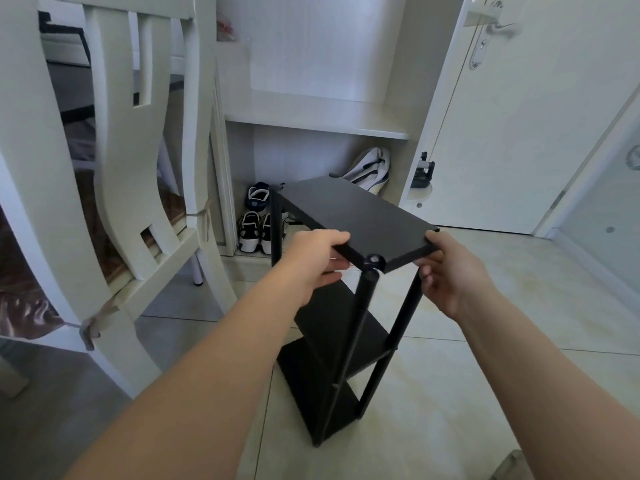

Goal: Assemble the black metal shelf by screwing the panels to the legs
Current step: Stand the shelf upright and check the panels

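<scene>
Gripping the top panel [346, 209] at its near corners, left hand [320, 252] and right hand [446, 271] each curled round an edge, the person should probably press evenly, keeping the shelf [329, 320], standing on the floor [502, 358], square over its legs [367, 299].

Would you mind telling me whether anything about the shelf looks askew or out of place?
The black shelf looks tipped: its legs slant down to the left while the left hand and right hand grip the top panel. The wide lens may exaggerate this. I see no damage.
</scene>
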